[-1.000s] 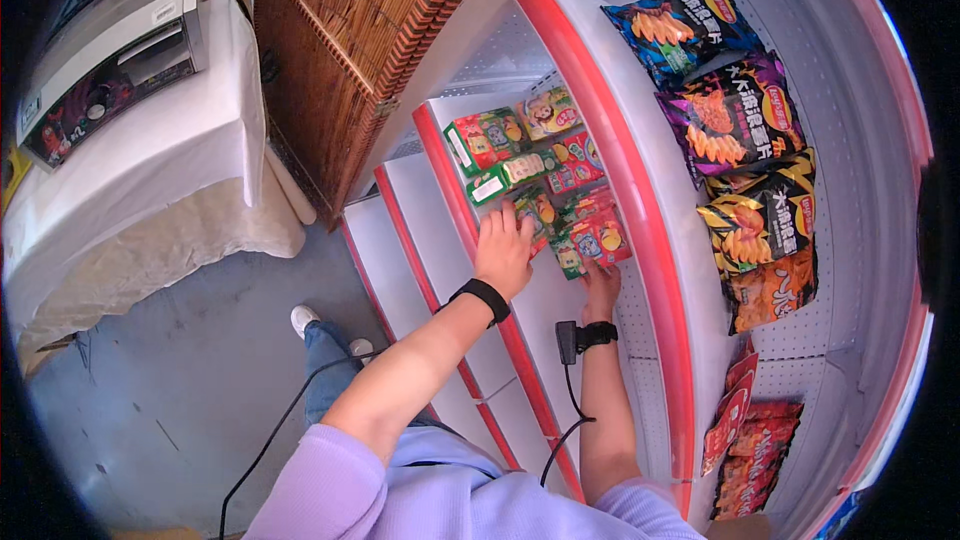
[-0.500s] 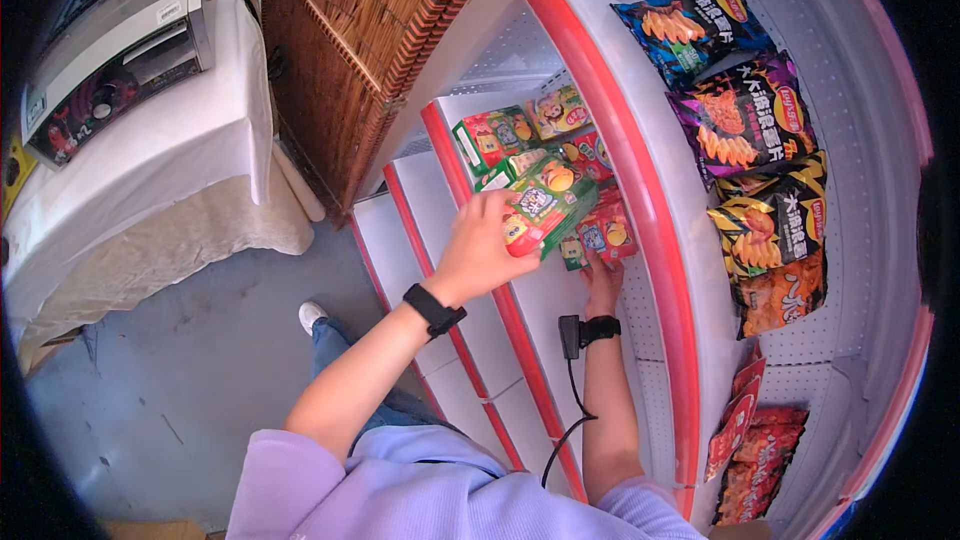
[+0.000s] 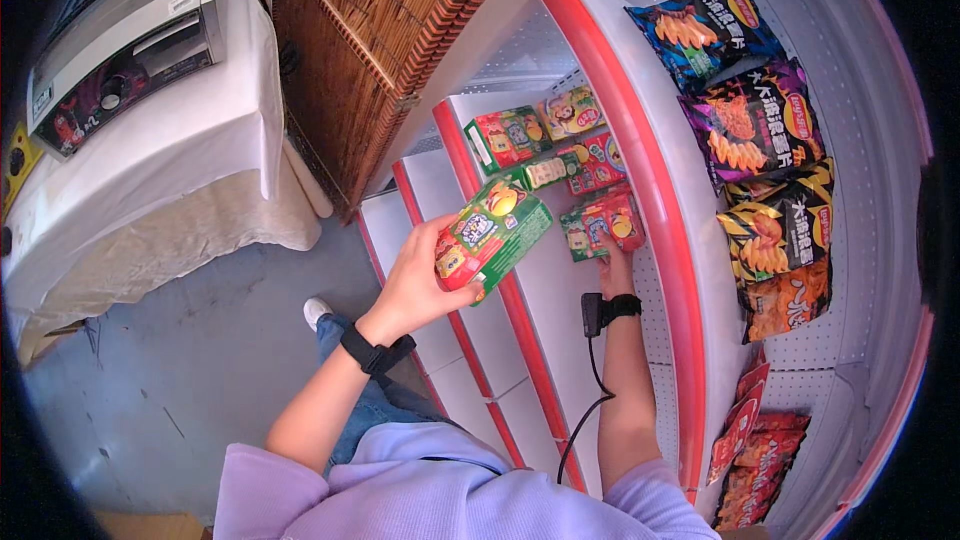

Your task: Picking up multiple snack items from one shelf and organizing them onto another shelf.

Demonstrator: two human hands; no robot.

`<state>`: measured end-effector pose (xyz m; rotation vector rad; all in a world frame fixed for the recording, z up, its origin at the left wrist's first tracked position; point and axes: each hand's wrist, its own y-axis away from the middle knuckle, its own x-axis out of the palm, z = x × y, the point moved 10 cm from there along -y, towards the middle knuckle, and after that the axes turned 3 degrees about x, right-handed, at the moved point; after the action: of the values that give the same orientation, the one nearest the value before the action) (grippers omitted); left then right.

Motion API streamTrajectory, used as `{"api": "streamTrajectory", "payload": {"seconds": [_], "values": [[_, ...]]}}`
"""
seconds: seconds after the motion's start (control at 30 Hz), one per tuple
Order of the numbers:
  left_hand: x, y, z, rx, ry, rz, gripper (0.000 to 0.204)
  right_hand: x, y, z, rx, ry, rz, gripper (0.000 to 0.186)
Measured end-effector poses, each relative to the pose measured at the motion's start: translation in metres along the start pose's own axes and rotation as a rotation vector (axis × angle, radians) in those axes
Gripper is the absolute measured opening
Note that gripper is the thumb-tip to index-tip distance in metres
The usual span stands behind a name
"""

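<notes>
My left hand (image 3: 413, 280) grips a green and red snack box (image 3: 497, 236) by its near end. That box is tilted, in front of the shelf's red edge and apart from the other boxes. Deeper on the same shelf, my right hand (image 3: 614, 265) has its fingers around the near side of another red and green box (image 3: 606, 221); part of the grip is hidden. Beyond it stand a red box (image 3: 598, 162), a small green box (image 3: 550, 171), a red and green box (image 3: 507, 136) and a yellow and pink one (image 3: 571, 112).
The upper shelf's red edge (image 3: 652, 180) runs just right of my right arm. On that shelf lie chip bags, such as a blue one (image 3: 703, 28) and a purple-black one (image 3: 752, 124). At left are a woven screen (image 3: 350, 60) and a cloth-covered table (image 3: 190, 160) bearing a machine (image 3: 125, 50).
My left hand has drawn its box left and toward me, away from the shelved boxes, so the small green box now shows fully. My right hand stays at its box.
</notes>
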<state>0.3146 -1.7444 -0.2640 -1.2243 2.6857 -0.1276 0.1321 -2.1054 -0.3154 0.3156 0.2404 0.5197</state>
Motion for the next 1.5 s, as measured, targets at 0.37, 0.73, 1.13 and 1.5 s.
{"api": "streamTrajectory", "payload": {"seconds": [0.37,0.73,1.13,1.5], "values": [[-0.013,0.018,0.003,-0.052,0.083,-0.069,0.081,0.015,-0.007,-0.004,0.098,0.02,0.1,0.047],[-0.011,0.033,-0.015,0.006,-0.152,-0.183,0.087,0.007,0.074,0.021,-0.139,0.308,-0.256,0.09],[0.073,0.032,-0.057,0.358,-0.116,0.116,0.089,0.08,0.166,0.011,0.04,-0.024,0.327,0.065],[0.078,-0.137,-0.018,0.218,-0.591,0.003,0.056,-0.013,0.181,-0.004,0.048,-0.158,0.119,0.058]]}}
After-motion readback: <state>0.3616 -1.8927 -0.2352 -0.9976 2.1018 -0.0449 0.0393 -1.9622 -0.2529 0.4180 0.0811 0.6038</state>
